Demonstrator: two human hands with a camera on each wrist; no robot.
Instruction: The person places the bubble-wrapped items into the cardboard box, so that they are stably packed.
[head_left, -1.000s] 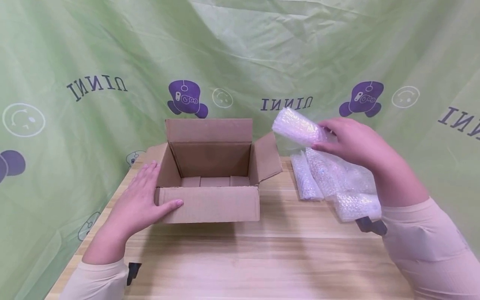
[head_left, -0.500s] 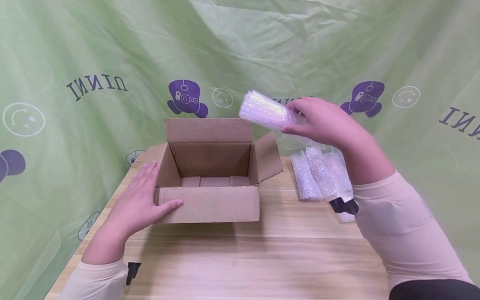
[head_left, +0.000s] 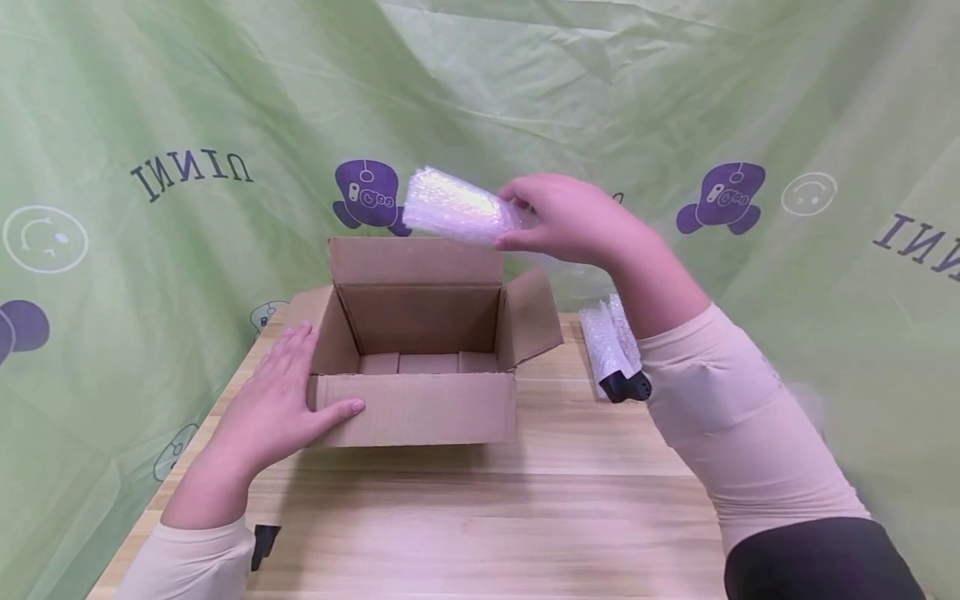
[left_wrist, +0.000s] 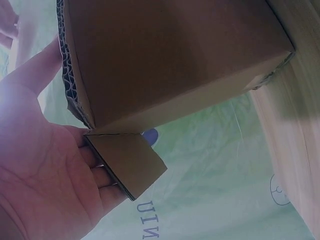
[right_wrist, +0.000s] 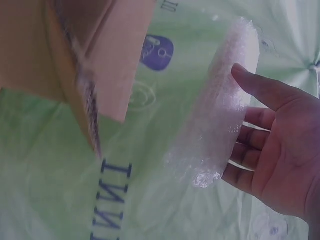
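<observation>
An open cardboard box stands on the wooden table with its flaps folded outward. My left hand rests at its front left corner. The thumb lies over the front flap, and the straight fingers lie against the outside of the left flap. Above the back flap, my right hand holds a roll of bubble wrap by its right end. In the right wrist view the thumb presses one side of the roll, with the fingers behind it. Whether something is wrapped inside cannot be made out.
More bubble wrap rolls lie on the table right of the box, partly hidden behind my right forearm. The box's right flap sticks out towards them. A green printed cloth hangs behind the table.
My right hand has carried the bubble wrap roll leftward and slightly up, from above the other rolls to above the box's back flap. My left hand has stayed on the box.
</observation>
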